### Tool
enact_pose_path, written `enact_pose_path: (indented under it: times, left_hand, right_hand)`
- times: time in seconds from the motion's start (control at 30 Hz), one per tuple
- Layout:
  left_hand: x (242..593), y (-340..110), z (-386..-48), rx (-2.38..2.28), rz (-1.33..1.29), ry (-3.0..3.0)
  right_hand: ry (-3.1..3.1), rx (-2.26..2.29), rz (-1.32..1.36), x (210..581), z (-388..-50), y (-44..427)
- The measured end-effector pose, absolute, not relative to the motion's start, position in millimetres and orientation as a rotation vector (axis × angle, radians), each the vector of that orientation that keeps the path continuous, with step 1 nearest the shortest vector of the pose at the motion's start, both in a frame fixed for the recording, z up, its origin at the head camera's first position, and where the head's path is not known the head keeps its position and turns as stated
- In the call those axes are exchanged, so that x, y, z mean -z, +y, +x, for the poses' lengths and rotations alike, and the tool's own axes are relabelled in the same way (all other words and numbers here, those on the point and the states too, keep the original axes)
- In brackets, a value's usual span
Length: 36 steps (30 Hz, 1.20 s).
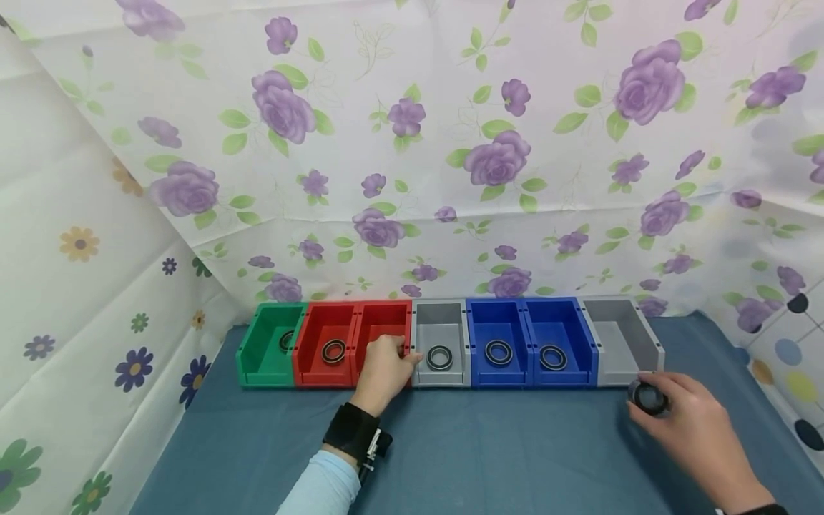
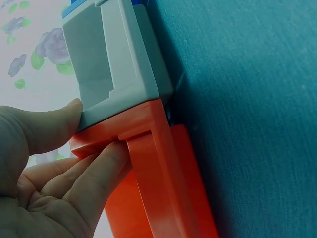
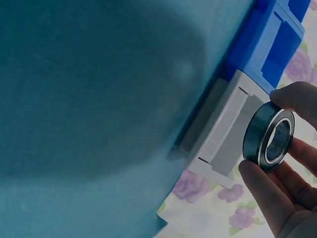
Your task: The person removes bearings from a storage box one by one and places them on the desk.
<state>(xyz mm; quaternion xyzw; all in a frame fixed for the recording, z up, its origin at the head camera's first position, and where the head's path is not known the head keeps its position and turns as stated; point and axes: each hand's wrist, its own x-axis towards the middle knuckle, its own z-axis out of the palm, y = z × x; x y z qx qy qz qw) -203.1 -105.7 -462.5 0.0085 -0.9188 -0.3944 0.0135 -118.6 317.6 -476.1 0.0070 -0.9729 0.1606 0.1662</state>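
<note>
My left hand point(image 1: 384, 368) pinches the adjoining walls of the right red bin point(image 2: 173, 173) and the middle grey bin point(image 2: 148, 74), thumb on the grey side and fingers inside the red one. That red bin's floor is partly hidden by the hand. At the right, my right hand point(image 1: 698, 429) holds a black bearing ring point(image 3: 260, 136) by its rim between thumb and fingers. The ring is tilted, above the front edge of the right-end grey bin point(image 1: 621, 336), which has nothing visible inside.
Single rings lie in the green bin point(image 1: 267, 368), left red bin point(image 1: 325, 322), middle grey bin and both blue bins point(image 1: 496, 315) point(image 1: 558, 318). The bins stand side by side on a blue cloth point(image 1: 502, 450), before a flowered sheet point(image 1: 438, 179).
</note>
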Motion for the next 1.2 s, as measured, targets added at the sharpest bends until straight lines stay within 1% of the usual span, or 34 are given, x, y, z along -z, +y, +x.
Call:
enact_pose_path:
  times: [0.43,0.7,1.2]
  left_hand:
    - [463.0,-106.8,-202.3,1.222,0.033,-2.865]
    - [464.2,-107.2,-204.3,1.223,0.038,-2.877]
    - [466.1,-107.3,-203.8,1.246,0.045,-2.878]
  right_hand:
    - [-2.986,-0.478,-0.067,495.1,-113.0,325.6]
    - [-3.067,-0.49,-0.06,503.9,-115.4,332.2]
    - [-3.114,-0.435,-0.075,504.6,-122.9,333.6]
